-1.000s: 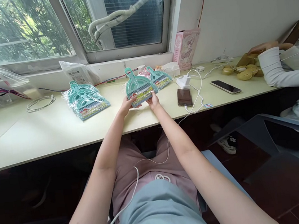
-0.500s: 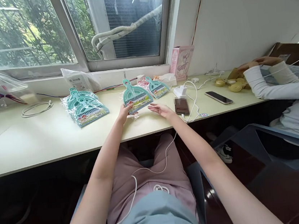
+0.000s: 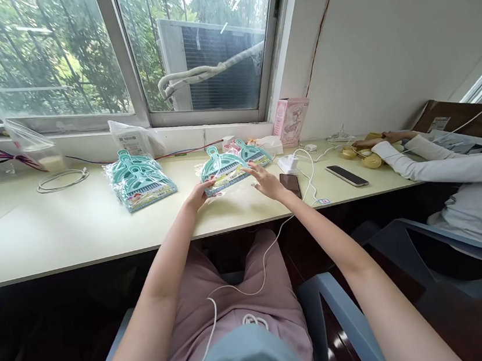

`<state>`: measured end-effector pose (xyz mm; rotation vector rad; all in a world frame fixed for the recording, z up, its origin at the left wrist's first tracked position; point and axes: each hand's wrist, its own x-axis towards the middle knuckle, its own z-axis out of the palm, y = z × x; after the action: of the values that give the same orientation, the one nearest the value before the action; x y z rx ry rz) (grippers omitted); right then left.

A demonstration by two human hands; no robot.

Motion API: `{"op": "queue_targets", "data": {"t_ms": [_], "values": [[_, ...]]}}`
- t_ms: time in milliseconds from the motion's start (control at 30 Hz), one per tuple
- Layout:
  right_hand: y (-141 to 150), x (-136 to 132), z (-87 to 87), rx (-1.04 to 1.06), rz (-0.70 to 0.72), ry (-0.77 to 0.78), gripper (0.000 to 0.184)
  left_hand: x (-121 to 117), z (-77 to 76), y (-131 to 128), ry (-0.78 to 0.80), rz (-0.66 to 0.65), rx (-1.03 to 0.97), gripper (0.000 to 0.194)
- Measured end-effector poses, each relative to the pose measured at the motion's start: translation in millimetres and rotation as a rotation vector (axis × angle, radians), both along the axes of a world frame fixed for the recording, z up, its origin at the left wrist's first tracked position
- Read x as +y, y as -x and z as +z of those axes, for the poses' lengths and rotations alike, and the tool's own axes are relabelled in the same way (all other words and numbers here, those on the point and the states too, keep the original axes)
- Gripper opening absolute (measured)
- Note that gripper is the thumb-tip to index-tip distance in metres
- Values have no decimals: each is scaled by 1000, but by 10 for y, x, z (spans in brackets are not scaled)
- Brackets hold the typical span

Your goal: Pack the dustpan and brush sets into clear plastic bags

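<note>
My left hand grips the lower left corner of a mint-green toy dustpan with a blue-bristled brush, packed in clear plastic with a printed card. The pack is tilted low over the table, handle pointing away from me. My right hand is at its right edge with fingers spread, fingertips at or touching the corner. Partly behind it lies another packed dustpan. To the left, a pile of similar packed dustpans rests on the table.
Right of my hands are a phone, a white charger with looping cables, and a second phone. A pink box stands by the wall. Farther right, a person in white sleeves handles yellow objects. A coiled cable lies left.
The held dustpan has tipped flatter towards the table. My right hand has turned, its fingers rising to the pack's right edge. The camera view has shifted slightly.
</note>
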<state>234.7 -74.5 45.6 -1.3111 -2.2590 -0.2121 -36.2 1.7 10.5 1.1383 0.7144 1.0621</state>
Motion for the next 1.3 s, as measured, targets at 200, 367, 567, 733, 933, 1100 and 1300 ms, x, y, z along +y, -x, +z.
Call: {"op": "queue_targets", "data": {"t_ms": [200,367,567,733,933,1100,1300], "values": [[6,-179,80,165,100,-61,34,-11,-26,-10,86,-70,23,26],[-53,-243,81,167,171,5,25,-10,-33,-13,121,-113,35,27],[-34,-187,-70,397,204,-68,17,-69,14,-45,177,-125,53,32],[32,-194,-136,481,110,-117,21,-70,7,-65,138,-175,63,28],[47,-148,-177,422,3,-159,28,-39,-17,-54,98,-218,125,29],[55,-91,-226,382,-77,-187,27,32,-70,-62,145,-206,156,24],[162,-24,-176,439,-128,-245,22,74,-87,-43,128,-210,155,23]]}}
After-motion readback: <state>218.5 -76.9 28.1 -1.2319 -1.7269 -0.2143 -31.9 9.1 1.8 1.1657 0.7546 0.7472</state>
